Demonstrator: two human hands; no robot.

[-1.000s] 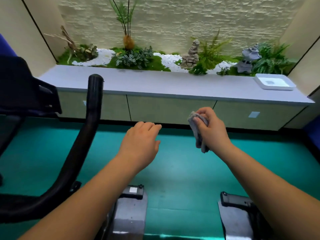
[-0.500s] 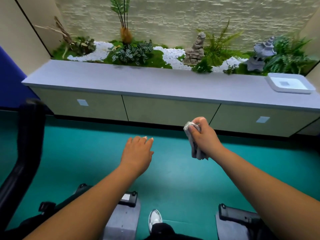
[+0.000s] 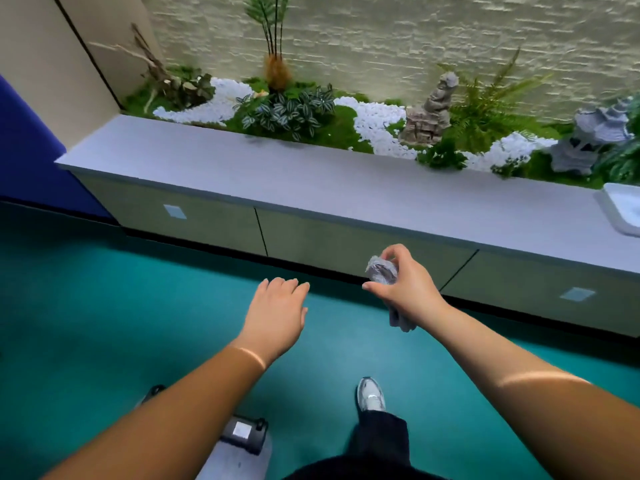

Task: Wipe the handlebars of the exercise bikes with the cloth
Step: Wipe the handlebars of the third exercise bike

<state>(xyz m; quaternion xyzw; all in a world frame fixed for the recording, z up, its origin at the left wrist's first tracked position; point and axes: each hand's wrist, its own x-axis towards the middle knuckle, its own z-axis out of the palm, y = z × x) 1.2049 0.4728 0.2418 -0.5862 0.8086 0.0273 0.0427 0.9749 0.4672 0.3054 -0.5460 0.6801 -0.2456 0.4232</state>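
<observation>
Stepping over the teal floor (image 3: 104, 323), a white shoe (image 3: 371, 394) leads. Farther out, the left hand (image 3: 277, 315) hovers flat, fingers relaxed, holding nothing; the right hand (image 3: 403, 285) grips the bunched grey cloth (image 3: 381, 271) before the long cabinet (image 3: 346, 188).

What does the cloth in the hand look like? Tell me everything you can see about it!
The cloth is small, pale grey and looks like soft, crumpled fabric. It is bunched up in the right hand, whose fingers curl round it. One scrunched end pokes out above the fist and a short tail hangs down below it. It is held in the air over the green floor, touching only that hand.
</observation>
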